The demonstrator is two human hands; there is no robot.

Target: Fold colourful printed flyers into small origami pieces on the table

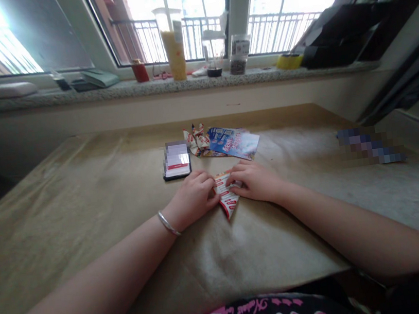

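Observation:
A folded red-and-white paper [227, 199], roughly triangular with its point toward me, lies on the tan paper-covered table [84, 206]. My left hand [194, 198] and my right hand [254, 182] hold it from either side, fingertips pinching its upper part. A silver bangle [168, 223] circles my left wrist. Beyond my left hand lies a black-edged smartphone [176, 162], its screen partly blurred. Just past my hands sit a small heap of folded paper pieces [196, 140] and printed blue leaflets [234, 143].
A blurred flat object [370, 146] lies at the table's right side. Beyond the table, a granite windowsill [153, 86] holds a tall cup of yellow drink [174, 52], small jars, a red container, and a black bag. Railings show through the windows.

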